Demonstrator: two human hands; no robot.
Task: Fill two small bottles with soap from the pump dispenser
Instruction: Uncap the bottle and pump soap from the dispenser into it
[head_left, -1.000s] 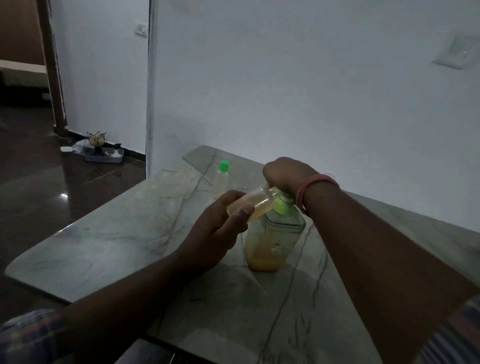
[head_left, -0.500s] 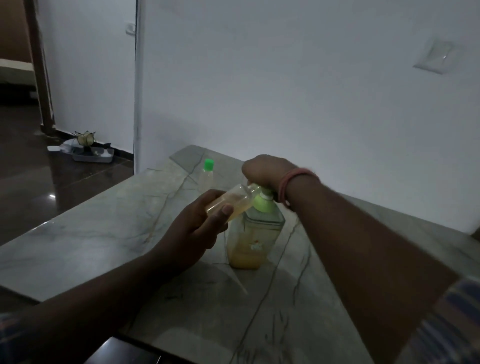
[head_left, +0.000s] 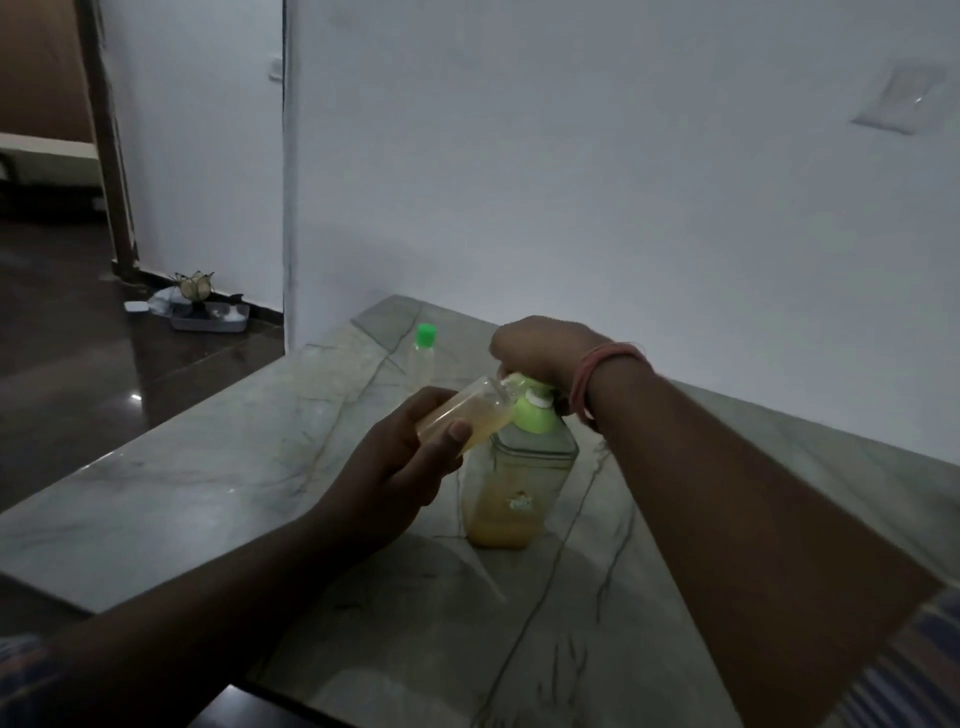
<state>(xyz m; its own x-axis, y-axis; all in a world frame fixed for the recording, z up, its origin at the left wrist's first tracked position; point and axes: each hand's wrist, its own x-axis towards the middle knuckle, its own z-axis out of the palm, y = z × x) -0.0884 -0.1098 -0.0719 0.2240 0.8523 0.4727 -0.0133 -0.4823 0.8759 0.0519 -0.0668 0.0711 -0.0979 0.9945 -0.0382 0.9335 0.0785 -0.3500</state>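
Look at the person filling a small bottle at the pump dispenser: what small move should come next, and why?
Probably one more press on the pump. The right hand sits on top of the pump dispenser, and the left hand tilts the small bottle with its mouth at the nozzle. The bottle looks only partly full of orange soap, so filling seems unfinished. The second bottle stands capped behind.
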